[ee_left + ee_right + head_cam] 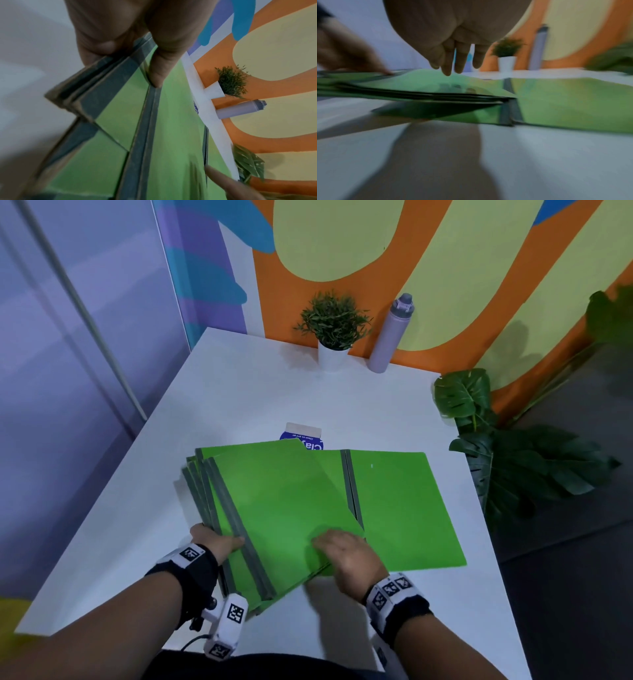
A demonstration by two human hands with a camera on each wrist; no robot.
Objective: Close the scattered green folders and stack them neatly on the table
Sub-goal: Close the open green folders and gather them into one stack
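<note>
Several closed green folders with grey spines lie in a fanned stack on the white table. My left hand pinches the stack at its spine side, the thumb on top of a grey spine and the fingers underneath. My right hand lies with straight fingers on the top folder near its front right corner. Partly under the stack, one open green folder lies flat, its grey spine running front to back and its right leaf bare.
A blue and white carton lies just behind the folders. A small potted plant and a lilac bottle stand at the table's far edge by the painted wall. Large leaves hang beside the right edge.
</note>
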